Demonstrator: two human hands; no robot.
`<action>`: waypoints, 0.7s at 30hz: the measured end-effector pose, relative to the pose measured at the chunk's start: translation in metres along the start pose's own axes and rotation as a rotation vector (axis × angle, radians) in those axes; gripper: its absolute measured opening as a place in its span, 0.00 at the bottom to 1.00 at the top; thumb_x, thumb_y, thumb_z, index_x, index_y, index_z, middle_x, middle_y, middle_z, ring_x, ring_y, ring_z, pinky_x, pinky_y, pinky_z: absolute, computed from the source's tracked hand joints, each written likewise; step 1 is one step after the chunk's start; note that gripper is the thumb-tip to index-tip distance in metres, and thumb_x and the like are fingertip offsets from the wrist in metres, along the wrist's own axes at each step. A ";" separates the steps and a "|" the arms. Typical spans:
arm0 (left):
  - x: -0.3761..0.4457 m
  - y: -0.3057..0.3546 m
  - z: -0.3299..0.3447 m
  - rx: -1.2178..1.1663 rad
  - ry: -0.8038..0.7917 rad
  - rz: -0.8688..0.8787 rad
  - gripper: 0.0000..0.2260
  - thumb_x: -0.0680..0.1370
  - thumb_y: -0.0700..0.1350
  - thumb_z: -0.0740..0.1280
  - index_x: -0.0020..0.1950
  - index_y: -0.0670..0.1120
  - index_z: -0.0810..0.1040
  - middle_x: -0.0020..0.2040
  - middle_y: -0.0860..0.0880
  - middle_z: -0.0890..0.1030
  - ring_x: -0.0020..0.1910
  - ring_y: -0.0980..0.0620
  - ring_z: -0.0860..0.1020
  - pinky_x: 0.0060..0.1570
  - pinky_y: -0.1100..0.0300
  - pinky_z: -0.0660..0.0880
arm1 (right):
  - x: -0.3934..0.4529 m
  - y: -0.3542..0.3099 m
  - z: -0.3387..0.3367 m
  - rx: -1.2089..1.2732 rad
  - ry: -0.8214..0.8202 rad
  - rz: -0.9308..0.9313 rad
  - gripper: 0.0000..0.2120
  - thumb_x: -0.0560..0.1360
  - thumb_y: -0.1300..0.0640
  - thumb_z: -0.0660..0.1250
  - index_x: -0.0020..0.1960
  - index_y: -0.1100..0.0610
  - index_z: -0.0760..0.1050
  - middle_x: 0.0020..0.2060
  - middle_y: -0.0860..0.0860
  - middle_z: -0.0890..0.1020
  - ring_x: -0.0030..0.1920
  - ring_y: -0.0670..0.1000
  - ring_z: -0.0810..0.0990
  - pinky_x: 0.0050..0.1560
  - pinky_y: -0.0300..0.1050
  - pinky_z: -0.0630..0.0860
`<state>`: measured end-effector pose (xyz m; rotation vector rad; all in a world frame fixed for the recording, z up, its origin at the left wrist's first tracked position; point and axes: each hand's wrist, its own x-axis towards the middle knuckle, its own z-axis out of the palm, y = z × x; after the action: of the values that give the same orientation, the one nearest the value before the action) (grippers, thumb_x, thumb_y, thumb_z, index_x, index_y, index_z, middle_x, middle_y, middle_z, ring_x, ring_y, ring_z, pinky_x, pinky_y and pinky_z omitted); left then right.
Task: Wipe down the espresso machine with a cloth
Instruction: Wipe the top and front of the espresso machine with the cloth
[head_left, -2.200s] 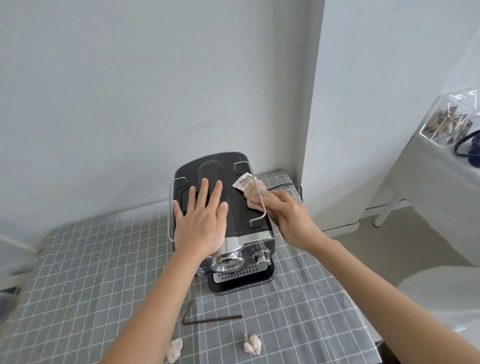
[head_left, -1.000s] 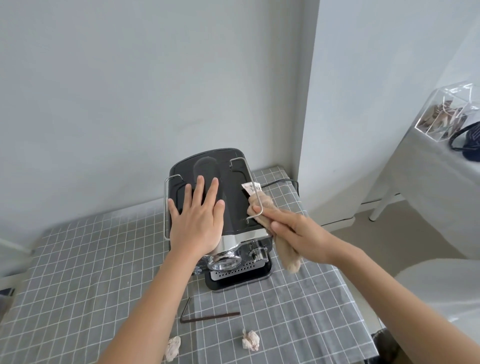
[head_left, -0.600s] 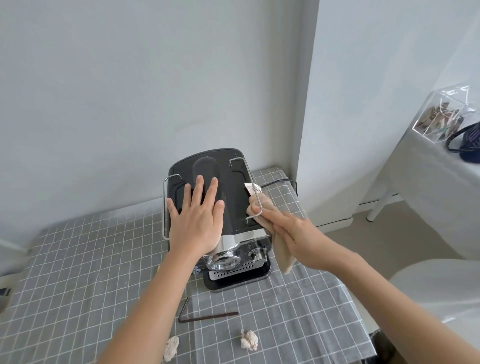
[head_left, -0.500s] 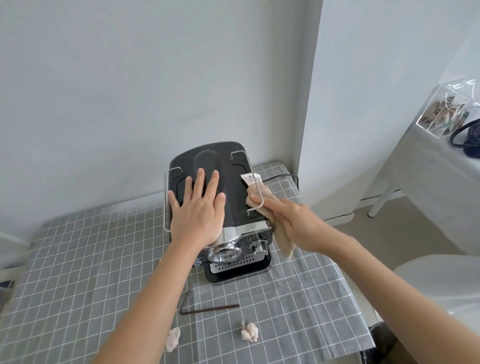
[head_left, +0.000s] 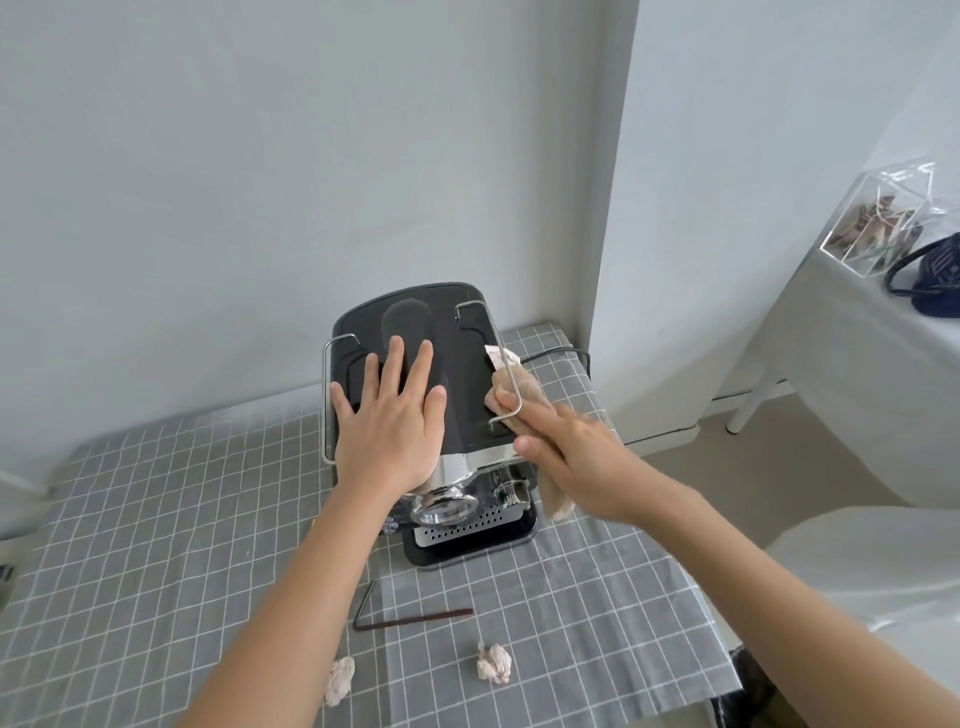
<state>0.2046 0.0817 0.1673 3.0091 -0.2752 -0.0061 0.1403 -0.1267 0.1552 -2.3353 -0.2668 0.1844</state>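
The machine (head_left: 441, 374) stands on the checked table (head_left: 156, 519) by the wall. The left hand (head_left: 389, 421) lies flat and open on its top. The right hand (head_left: 571, 457) presses the cloth (head_left: 524, 387) against its right edge, fingers closed over it.

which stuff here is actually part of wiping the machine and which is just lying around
In the job:
espresso machine
cloth, pressed to its right side by the right hand
left hand, flat on top

Lying about:
bent metal rod
two crumpled wads
clear box
dark bag
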 end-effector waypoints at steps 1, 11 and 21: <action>-0.001 0.000 0.000 0.002 0.000 0.001 0.24 0.81 0.57 0.42 0.77 0.58 0.44 0.79 0.52 0.44 0.78 0.47 0.45 0.72 0.36 0.46 | -0.009 -0.003 0.005 -0.017 0.014 -0.003 0.25 0.82 0.43 0.52 0.76 0.32 0.49 0.52 0.46 0.71 0.54 0.51 0.69 0.62 0.48 0.66; -0.002 0.000 0.000 0.000 -0.001 0.004 0.24 0.81 0.57 0.41 0.77 0.58 0.43 0.79 0.52 0.44 0.78 0.47 0.46 0.72 0.36 0.46 | -0.007 0.003 0.021 -0.206 0.025 -0.080 0.26 0.82 0.41 0.42 0.78 0.37 0.38 0.78 0.48 0.56 0.72 0.55 0.63 0.67 0.50 0.62; -0.001 0.000 -0.001 -0.001 -0.004 0.004 0.24 0.81 0.57 0.41 0.77 0.58 0.43 0.79 0.52 0.44 0.78 0.46 0.46 0.72 0.36 0.46 | -0.015 0.003 0.020 -0.194 -0.008 -0.061 0.27 0.78 0.33 0.37 0.76 0.33 0.35 0.77 0.48 0.61 0.66 0.57 0.69 0.65 0.53 0.66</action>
<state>0.2033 0.0817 0.1681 3.0075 -0.2812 -0.0121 0.1219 -0.1186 0.1394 -2.5150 -0.3748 0.1431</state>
